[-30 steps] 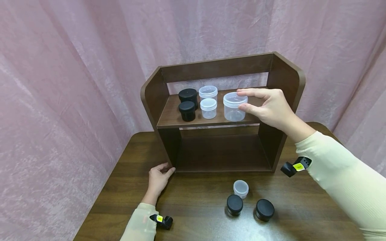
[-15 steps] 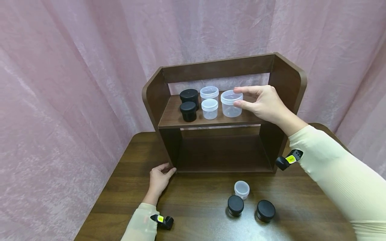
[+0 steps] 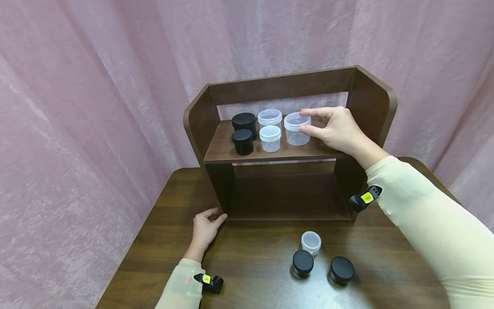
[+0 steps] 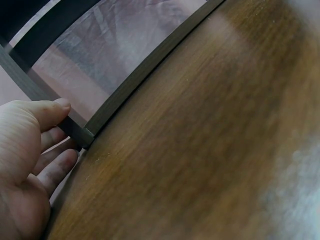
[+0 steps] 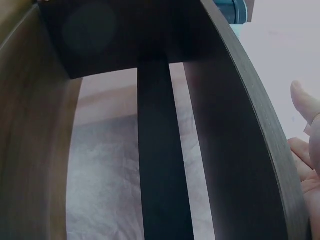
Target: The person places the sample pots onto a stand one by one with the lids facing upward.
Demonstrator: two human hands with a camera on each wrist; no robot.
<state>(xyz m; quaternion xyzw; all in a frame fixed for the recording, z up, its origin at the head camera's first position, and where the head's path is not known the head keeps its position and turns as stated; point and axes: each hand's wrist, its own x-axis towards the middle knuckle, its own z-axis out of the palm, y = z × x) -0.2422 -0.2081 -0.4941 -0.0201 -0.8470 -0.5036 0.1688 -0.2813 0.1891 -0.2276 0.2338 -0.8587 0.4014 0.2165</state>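
A wide clear plastic jar [image 3: 297,136] with a screw lid is pinched at its right side between the thumb and fingers of my right hand [image 3: 337,131], overlapping the upper board of the brown wooden shelf [image 3: 283,81]. In the right wrist view that hand [image 5: 311,150] shows only at the right edge. To the jar's left stand a larger clear jar [image 3: 269,116] behind a small clear one [image 3: 270,140], and a larger black jar [image 3: 244,122] behind a small black one [image 3: 242,143]. My left hand [image 3: 204,229] grips the lower front corner of the shelf's left side panel [image 4: 27,82].
On the brown wooden table [image 3: 162,240], in front of the shelf, are a small clear jar [image 3: 311,241], a black jar [image 3: 302,262] close before it and another black jar [image 3: 341,270] to the right. A pink curtain [image 3: 96,107] hangs behind. The lower shelf board [image 3: 285,193] lies below the jars.
My right hand has carried the clear jar a little left and farther back over the upper board, nearer the other clear jars. My left hand stays at the shelf's corner.
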